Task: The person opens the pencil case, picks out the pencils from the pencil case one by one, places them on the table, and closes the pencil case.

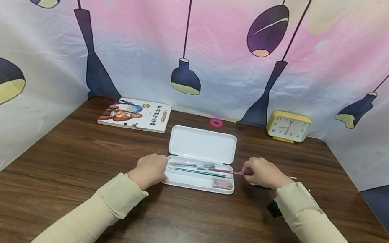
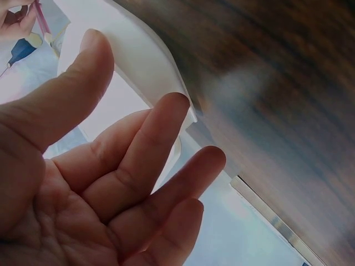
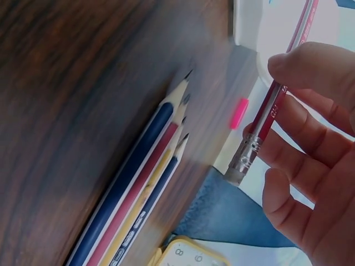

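Observation:
An open white pencil case [image 1: 189, 180] lies with its lid [image 1: 202, 145] tipped back. Inside are several pens and pencils, among them a dark green pencil [image 1: 201, 173], and a pinkish eraser [image 1: 222, 184] in the front right corner. My left hand [image 1: 149, 170] holds the case's left end, thumb at the near corner. Between thumb and fingers, my right hand [image 1: 260, 172] pinches a red pencil [image 3: 272, 108] near its eraser end; its other end reaches over the case. Several sharpened pencils [image 3: 138, 183] lie side by side under the right hand, mostly hidden in the head view.
A book with an illustrated cover [image 1: 136, 114] lies at the back left. Behind the lid sits a pink ring-shaped roll [image 1: 216, 123]. A yellow clock [image 1: 288, 126] stands at the back right. Printed cloth [image 1: 145, 45] surrounds the wooden table [image 1: 178, 225].

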Available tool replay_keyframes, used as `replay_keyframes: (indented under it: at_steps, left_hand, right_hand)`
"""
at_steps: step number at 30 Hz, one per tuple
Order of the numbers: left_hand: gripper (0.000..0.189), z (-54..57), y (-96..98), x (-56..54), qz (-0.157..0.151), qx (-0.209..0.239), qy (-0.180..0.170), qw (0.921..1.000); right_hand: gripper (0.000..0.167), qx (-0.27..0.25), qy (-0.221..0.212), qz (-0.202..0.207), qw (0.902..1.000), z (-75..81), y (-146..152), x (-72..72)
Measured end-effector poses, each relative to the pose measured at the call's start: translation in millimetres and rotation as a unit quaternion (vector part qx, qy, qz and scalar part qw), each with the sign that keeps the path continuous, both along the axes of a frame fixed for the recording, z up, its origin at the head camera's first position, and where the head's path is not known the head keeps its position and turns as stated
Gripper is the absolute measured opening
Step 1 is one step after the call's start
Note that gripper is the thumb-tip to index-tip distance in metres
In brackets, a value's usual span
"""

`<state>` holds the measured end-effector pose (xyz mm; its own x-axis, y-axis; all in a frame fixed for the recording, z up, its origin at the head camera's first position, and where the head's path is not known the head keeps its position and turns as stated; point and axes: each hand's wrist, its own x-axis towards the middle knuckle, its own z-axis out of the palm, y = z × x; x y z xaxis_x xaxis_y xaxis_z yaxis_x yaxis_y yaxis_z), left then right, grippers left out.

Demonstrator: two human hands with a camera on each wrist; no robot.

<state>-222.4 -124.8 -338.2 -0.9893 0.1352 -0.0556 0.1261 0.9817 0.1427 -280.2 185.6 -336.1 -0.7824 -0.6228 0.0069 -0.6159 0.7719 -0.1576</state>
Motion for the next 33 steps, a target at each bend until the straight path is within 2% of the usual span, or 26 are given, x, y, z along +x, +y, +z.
replay_keyframes:
  at_steps: [8,20,33]
  left_hand:
    - [0.036,-0.2,0.3,-0.3,0.002,-0.001,-0.003,1.0]
    - [0.036,-0.7,-0.2,0.7,0.005,-0.002,0.006,1.0]
    - [0.035,0.4,0.0,1.6,0.005,-0.002,0.003,1.0]
  right_hand:
    - [0.009,-0.004,-0.005,-0.008,0.9999,-2.2,14,2.4]
    - [0.008,-0.004,0.018,-0.031,0.9994,-5.1,44,10.3]
    - [0.01,-0.005,0.004,-0.052,0.9986,-7.1,68,17.4]
